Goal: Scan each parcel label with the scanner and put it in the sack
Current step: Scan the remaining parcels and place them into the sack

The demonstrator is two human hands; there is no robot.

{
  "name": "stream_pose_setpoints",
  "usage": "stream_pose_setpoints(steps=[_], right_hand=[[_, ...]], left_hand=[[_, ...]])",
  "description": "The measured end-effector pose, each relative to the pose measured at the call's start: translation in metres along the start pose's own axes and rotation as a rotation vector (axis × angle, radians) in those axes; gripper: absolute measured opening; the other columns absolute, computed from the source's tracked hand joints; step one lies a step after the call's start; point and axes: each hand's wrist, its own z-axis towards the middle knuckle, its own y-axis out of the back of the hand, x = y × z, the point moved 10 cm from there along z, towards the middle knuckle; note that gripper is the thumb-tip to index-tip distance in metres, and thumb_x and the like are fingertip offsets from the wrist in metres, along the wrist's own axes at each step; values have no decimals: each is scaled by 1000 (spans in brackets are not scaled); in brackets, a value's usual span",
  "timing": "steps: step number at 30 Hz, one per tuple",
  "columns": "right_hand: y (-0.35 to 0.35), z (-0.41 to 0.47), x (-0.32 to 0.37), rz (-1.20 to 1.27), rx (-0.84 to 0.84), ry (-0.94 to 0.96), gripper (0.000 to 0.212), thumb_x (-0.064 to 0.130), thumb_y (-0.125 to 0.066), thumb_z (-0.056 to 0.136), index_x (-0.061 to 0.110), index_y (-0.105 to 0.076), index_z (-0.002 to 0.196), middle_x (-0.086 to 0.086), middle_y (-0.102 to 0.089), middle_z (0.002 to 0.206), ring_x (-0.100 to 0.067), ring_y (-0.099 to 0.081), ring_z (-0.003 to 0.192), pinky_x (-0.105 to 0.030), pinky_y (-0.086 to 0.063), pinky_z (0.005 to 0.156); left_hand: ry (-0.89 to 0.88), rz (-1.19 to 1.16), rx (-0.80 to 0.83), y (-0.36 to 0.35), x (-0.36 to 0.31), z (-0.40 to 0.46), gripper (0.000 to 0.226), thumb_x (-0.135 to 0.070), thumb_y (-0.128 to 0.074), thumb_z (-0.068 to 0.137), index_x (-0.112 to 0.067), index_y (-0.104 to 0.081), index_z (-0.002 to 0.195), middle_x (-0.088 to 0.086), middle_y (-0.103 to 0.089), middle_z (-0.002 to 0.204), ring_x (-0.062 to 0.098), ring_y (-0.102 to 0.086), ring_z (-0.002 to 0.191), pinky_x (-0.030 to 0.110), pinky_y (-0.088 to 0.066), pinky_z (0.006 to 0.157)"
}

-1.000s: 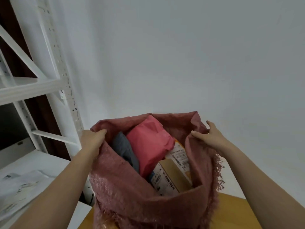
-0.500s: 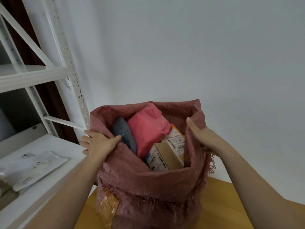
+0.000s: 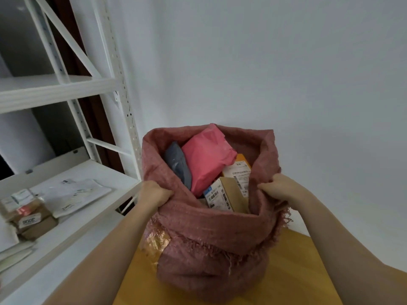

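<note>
Both hands, left (image 3: 154, 194) and right (image 3: 277, 187), grip the sack (image 3: 211, 234) rim at centre frame; several parcels (image 3: 207, 159) are inside, and more parcels (image 3: 33, 216) wait lower left on the shelf (image 3: 105, 172).

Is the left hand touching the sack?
Touching. The head view shows the left hand with fingers curled round the sack rim.

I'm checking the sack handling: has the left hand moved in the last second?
Yes. The left hand has dropped from level with the rack's cross rail to the lower shelf edge, and now grips the sack rim.
</note>
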Motion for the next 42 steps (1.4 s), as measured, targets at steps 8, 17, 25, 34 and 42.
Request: stream_pose_setpoints(steps=[8, 17, 25, 34, 42], right_hand=[[21, -56, 65, 1034, -61, 251, 25, 11, -41, 104, 0, -63, 110, -19, -68, 105, -23, -69, 86, -33, -57, 77], [51, -74, 77, 1054, -312, 306, 23, 14, -38, 105, 10, -60, 98, -10, -65, 95, -16, -65, 74, -31, -55, 66], [-8, -57, 11, 687, -177, -23, 28, 19, -58, 93, 6, -55, 118, -15, -61, 95, -24, -57, 71, -32, -52, 57], [-17, -65, 11, 644, -221, -23, 83, 77, -41, 84, 17, -37, 141, -6, -53, 130, -21, -54, 97, -35, -41, 82], [-29, -79, 15, 667, -206, 36, 91, 84, -29, 80, 23, -38, 148, -2, -42, 151, -24, -40, 137, -47, -30, 116]], left_hand=[[150, -1337, 341, 13, -34, -17, 33, -6, -38, 104, -2, -48, 135, 17, -59, 118, 29, -59, 104, 41, -48, 90], [52, -1455, 312, 70, -32, -16, 25, -7, -34, 105, 1, -55, 117, 20, -55, 127, 27, -56, 109, 36, -48, 83], [261, -1178, 469, 18, 38, -30, 33, -1, -33, 99, -9, -51, 126, 14, -61, 106, 28, -59, 88, 42, -46, 71], [213, -1076, 412, 21, 33, -32, 29, -17, -56, 92, -16, -47, 119, 9, -56, 106, 27, -55, 97, 42, -47, 90], [214, -1097, 313, 21, 45, -33, 50, -29, -63, 85, -20, -43, 130, 5, -53, 122, 27, -52, 109, 41, -47, 84]])
